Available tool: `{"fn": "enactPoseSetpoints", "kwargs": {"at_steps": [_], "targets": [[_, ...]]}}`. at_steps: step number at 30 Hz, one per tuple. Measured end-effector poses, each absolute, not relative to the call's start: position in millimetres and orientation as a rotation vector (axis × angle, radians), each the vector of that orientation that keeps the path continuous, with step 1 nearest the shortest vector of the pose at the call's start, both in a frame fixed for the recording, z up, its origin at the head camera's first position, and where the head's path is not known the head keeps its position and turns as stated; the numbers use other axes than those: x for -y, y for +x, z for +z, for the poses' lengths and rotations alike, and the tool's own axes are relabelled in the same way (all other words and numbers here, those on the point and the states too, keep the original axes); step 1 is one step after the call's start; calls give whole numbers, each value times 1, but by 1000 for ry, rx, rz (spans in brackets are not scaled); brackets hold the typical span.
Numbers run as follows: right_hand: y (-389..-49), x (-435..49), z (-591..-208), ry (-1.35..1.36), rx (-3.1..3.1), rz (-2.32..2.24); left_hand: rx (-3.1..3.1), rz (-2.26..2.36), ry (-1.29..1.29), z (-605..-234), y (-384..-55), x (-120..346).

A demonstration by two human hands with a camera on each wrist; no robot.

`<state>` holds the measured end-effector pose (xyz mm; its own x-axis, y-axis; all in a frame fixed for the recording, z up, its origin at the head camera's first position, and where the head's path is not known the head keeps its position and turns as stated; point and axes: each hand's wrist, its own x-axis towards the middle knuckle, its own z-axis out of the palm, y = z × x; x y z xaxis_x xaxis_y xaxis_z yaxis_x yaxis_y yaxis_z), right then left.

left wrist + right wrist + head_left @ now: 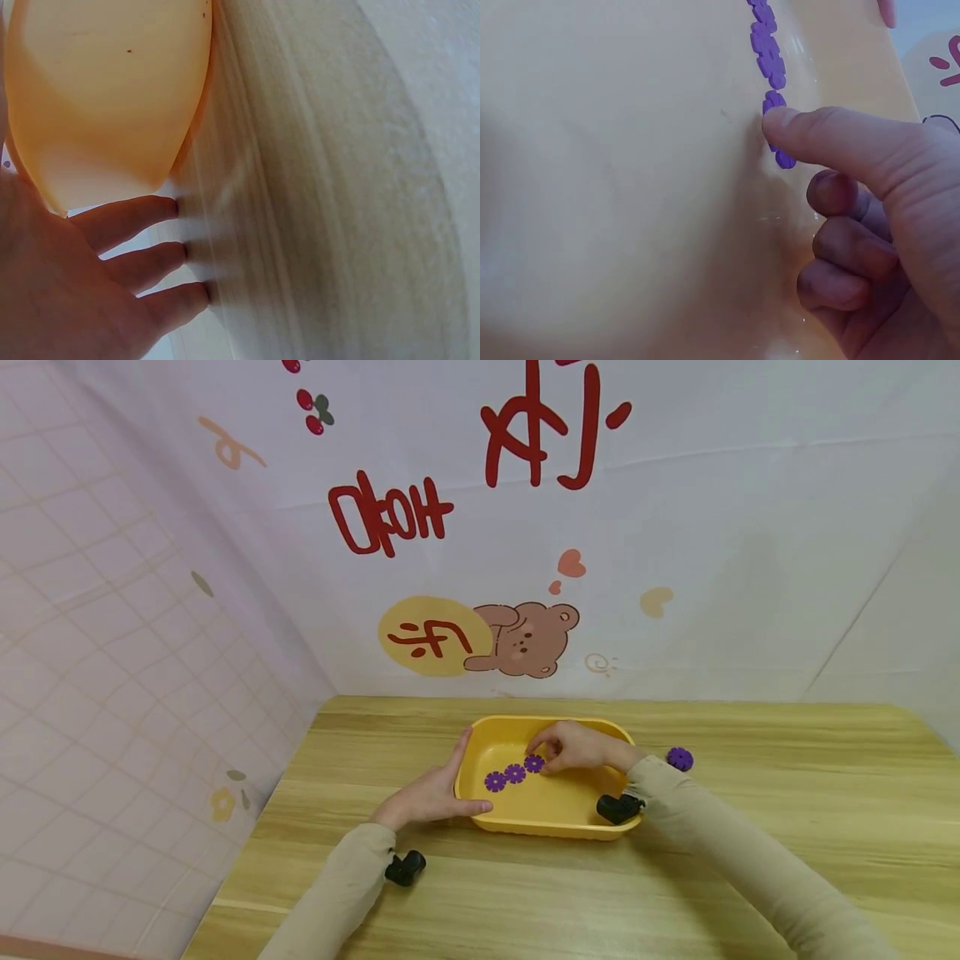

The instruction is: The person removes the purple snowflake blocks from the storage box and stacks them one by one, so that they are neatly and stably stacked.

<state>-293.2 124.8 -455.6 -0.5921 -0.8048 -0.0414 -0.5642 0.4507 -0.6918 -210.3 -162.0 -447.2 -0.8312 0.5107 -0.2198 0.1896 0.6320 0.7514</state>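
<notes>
Inside a yellow plastic basin (555, 806) lie three purple snowflake discs (514, 774) in a slanting row, edge to edge. My left hand (431, 793) holds the basin's left end, thumb over the front rim and index finger along the far corner. In the left wrist view, its other fingers (142, 262) spread out below the basin's outer wall. My right hand (573, 745) reaches in over the right side and pinches the rightmost disc (772, 99). Its thumb lies on that disc in the right wrist view, while the lower fingers are curled.
Another purple piece (680, 759), rounder and thicker, sits on the wood-grain table (525, 893) just right of the basin. A white printed cloth (712, 527) hangs along the table's back edge. Another cloth with a grid print (112, 652) stands at the left side.
</notes>
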Motion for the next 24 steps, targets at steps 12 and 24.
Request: {"fn": "enactPoseSetpoints", "kwargs": {"at_steps": [12, 24], "targets": [[-292, -120, -463, -1187, -2374, -912, -2446, 1047, 543, -445, -210, 161], [-291, -118, -463, -1291, -2345, -938, -2468, 1030, 551, -444, -208, 161]]}}
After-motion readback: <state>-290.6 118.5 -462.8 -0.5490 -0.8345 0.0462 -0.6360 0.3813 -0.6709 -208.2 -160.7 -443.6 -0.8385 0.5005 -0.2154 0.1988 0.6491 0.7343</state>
